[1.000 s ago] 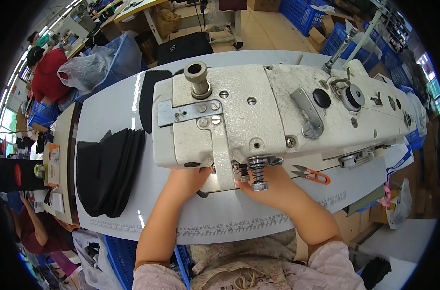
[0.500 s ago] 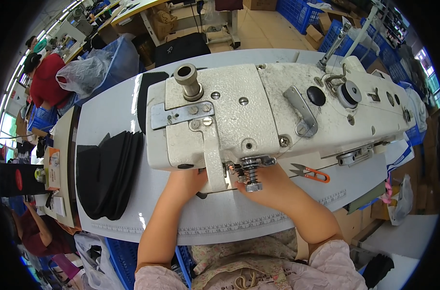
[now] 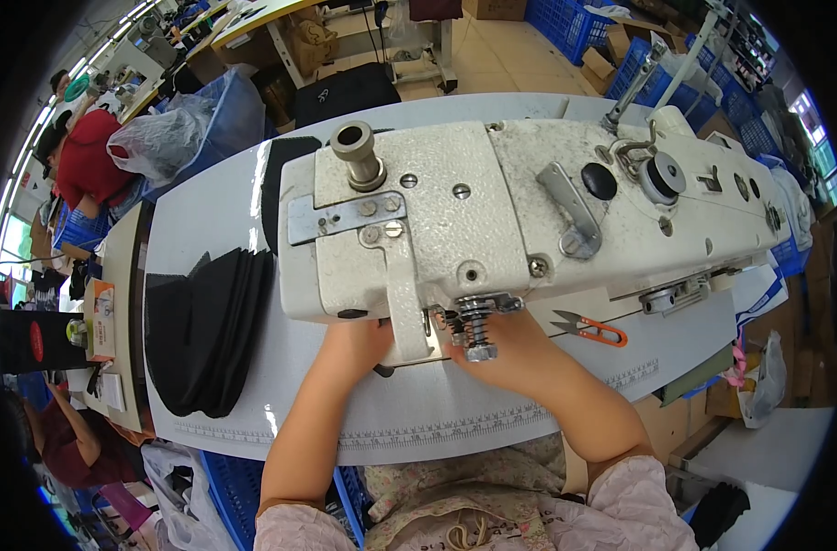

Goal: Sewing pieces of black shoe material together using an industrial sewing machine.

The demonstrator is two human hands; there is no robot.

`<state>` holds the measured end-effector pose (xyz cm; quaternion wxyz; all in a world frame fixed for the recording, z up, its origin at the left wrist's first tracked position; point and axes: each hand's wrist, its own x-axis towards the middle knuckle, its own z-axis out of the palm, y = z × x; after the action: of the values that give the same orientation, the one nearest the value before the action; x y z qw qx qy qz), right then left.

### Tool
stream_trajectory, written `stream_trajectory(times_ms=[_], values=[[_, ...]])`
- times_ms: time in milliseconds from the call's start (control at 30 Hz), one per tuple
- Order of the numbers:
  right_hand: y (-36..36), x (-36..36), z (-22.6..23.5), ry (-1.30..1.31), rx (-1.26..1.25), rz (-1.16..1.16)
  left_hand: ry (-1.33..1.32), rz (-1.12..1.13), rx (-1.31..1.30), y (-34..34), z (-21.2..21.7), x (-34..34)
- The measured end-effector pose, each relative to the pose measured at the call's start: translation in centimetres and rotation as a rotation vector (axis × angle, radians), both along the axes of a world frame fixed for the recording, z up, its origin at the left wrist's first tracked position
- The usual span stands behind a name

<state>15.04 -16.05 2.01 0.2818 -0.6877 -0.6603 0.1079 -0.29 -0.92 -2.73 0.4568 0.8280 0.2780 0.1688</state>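
A white sewing machine head point(image 3: 437, 220) stretches across the table and covers the fingers of both hands. My left hand point(image 3: 356, 347) reaches under its left end, close to the needle area. A small dark edge, perhaps of fabric, shows beside that wrist. On the other side of the needle area, my right hand point(image 3: 501, 347) sits behind the thread tension spring point(image 3: 476, 326). What either hand holds is hidden. To the left lies a fanned stack of black fabric pieces point(image 3: 203, 335). Orange-handled thread snips point(image 3: 591, 329) rest right of my right hand.
The grey table point(image 3: 363, 432) carries a printed ruler along its near edge. Another black piece point(image 3: 285, 184) lies behind the machine's left end. A blue bin with a plastic bag point(image 3: 166, 138) stands far left, near a co-worker in red point(image 3: 97, 156). Blue crates point(image 3: 565, 32) stand at the back.
Both my hands stay almost in place under the machine head. The co-worker in red at the far left has shifted posture slightly. The stack and the snips have not moved.
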Motion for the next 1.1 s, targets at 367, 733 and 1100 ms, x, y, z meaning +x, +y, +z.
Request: stream_trajectory(times_ms=[367, 733, 1100], values=[[0.3, 0.0, -0.4, 0.025, -0.038, -0.053, 0.122, -0.007, 0.207, 0.3, -0.6, -0.2], [0.4, 0.1, -0.3, 0.043, -0.037, -0.043, -0.018, 0.116, 0.145, 0.7, -3.1, 0.0], [0.4, 0.2, -0.6, 0.045, -0.076, -0.031, 0.099, 0.043, 0.346, 0.5, -1.3, 0.2]])
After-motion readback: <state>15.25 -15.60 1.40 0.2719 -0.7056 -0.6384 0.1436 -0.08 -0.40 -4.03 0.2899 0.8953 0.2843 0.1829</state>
